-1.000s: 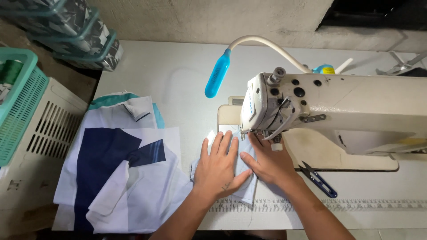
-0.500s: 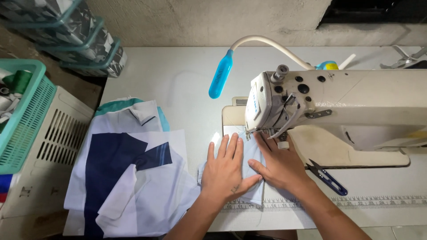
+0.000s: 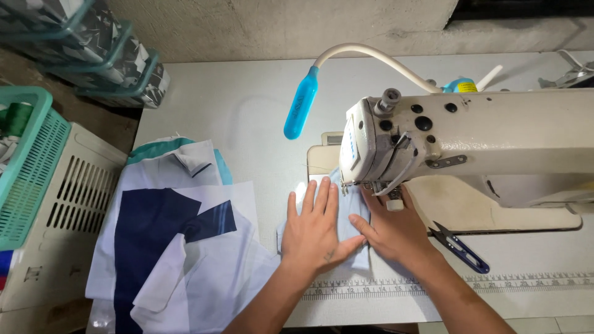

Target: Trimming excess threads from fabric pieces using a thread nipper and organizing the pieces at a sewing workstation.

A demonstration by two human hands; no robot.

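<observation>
Both hands have barely moved: left hand (image 3: 317, 232) lies flat, fingers spread, and right hand (image 3: 391, 230) presses beside it, keeping the cloth (image 3: 346, 213) smooth under the machine (image 3: 470, 148) needle on the desk (image 3: 247, 117).

Pale blue piece of cloth (image 3: 346, 226) under a cream-coloured metal sewing machine (image 3: 470, 148) with black knobs. Bright blue tube-shaped lamp head (image 3: 301, 111) on a white bent neck. Dark-blue-handled thread snips (image 3: 463, 248) on a light grey tabletop (image 3: 235, 105). White and navy stacked fabric panels (image 3: 167, 247), teal at the edge. Teal plastic lattice basket (image 3: 28, 167).
</observation>
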